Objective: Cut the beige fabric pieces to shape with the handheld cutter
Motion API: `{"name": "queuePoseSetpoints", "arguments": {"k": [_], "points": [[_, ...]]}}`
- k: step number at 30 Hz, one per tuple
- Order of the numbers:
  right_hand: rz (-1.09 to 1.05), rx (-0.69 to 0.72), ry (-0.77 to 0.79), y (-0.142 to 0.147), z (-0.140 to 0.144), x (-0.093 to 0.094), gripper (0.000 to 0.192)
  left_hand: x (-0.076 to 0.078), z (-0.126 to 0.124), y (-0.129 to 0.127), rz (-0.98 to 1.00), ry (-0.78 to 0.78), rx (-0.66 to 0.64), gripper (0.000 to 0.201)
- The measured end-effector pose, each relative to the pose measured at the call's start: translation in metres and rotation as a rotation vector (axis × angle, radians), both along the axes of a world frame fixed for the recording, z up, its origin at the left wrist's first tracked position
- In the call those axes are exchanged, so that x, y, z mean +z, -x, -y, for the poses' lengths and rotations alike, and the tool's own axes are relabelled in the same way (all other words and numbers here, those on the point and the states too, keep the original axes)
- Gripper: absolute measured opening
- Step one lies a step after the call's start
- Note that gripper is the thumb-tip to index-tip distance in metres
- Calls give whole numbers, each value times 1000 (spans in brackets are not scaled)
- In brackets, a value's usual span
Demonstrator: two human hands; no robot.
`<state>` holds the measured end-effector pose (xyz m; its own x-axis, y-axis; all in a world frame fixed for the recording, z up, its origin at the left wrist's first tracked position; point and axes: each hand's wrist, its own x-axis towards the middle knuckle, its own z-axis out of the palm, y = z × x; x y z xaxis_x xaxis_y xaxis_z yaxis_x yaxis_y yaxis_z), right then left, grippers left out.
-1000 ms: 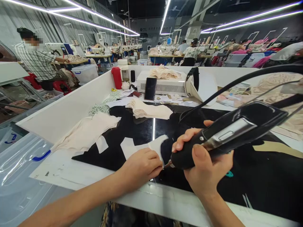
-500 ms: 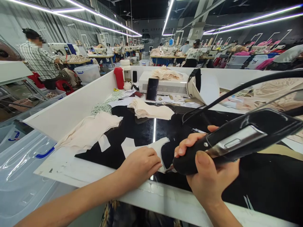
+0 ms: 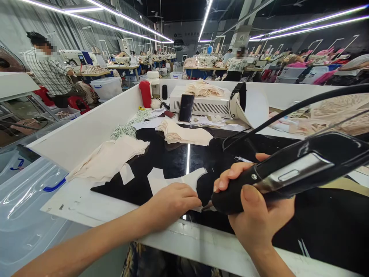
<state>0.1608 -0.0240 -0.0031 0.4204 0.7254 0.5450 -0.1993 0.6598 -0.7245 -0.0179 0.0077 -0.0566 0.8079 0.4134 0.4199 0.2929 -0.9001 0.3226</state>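
Fabric piece [image 3: 173, 181] is pressed flat by the left hand [image 3: 170, 202]; at its 3 o'clock, the cutter [image 3: 276, 173] is gripped by the right hand [image 3: 256, 215].

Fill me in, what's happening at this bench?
A person at a black-topped worktable holds a corded black handheld tool in the right hand, its tip down at the edge of a pale cut fabric piece. The left hand lies flat on that piece, pinning it. Stacks of similar pale pieces sit further back, near a phone leaning on a white machine. Other people work at tables behind.
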Motion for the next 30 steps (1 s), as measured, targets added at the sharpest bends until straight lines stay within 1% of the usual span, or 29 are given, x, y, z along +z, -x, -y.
{"name": "queuePoseSetpoints", "arguments": {"k": [3, 7, 11, 20, 30], "points": [[4, 3, -5, -1, 1, 0, 47, -3, -1, 4, 21, -32, -54, 23], [-13, 10, 11, -1, 1, -1, 49, 1, -3, 8, 13, -55, -128, 28], [-21, -7, 21, -2, 0, 0, 50, 4, -2, 10, -1, -88, -114, 30], [-31, -24, 30, -2, 1, 2, 52, -2, -1, 12, 13, -129, -102, 30], [-43, -27, 42, -2, -1, 3, 53, -2, -1, 12, 27, -143, -93, 33]]}}
